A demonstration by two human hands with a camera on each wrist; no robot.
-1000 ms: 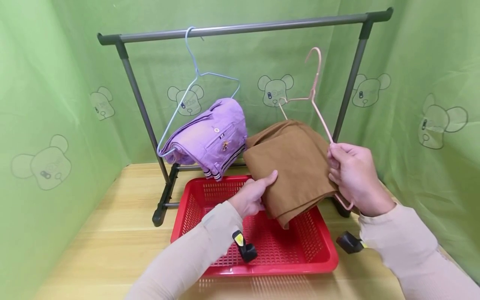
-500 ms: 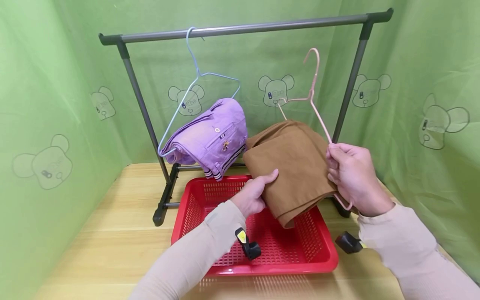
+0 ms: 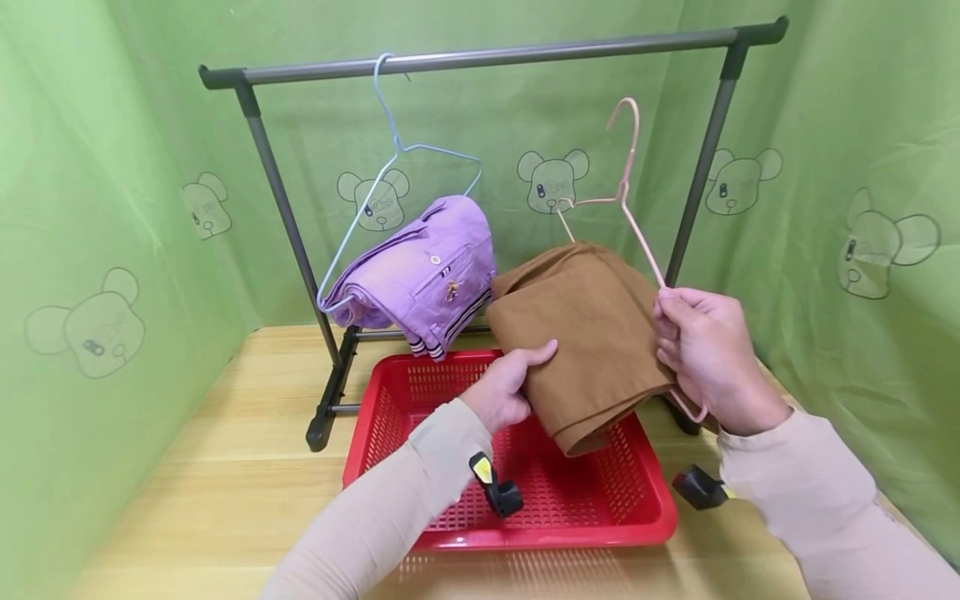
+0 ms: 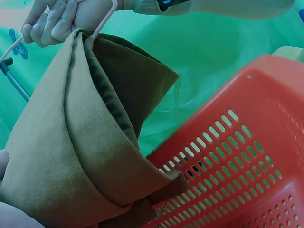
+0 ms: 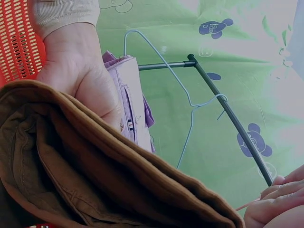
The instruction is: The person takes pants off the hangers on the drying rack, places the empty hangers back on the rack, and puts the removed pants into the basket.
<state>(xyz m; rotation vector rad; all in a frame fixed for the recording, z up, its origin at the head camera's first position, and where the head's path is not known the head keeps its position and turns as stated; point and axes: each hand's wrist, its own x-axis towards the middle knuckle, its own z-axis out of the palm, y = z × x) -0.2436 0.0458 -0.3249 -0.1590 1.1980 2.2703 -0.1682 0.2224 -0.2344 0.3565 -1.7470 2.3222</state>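
Observation:
Folded brown trousers [image 3: 588,333] hang over the lower bar of a pink wire hanger [image 3: 646,243], above the red basket. My left hand [image 3: 498,395] holds their left edge, thumb on the front and fingers mostly hidden behind the cloth. Pinched in my right hand [image 3: 708,354] is the hanger's right side wire, and the hook points up, apart from the rail. From the right wrist, the open upper folds of the trousers [image 5: 104,152] show, with my left hand [image 5: 83,78] behind them. The left wrist view shows layered edges of the trousers [image 4: 61,142].
A grey metal rack [image 3: 555,57] stands at the back. From its rail hangs a blue hanger [image 3: 397,150] bearing a folded purple garment [image 3: 442,267]. The red perforated basket [image 3: 555,540] sits on the wooden table [image 3: 195,475], with green curtains [image 3: 855,350] around.
My left hand has shifted very slightly to the right at the trousers' edge, and their lower fold has opened a little. The right hand and hanger have hardly moved.

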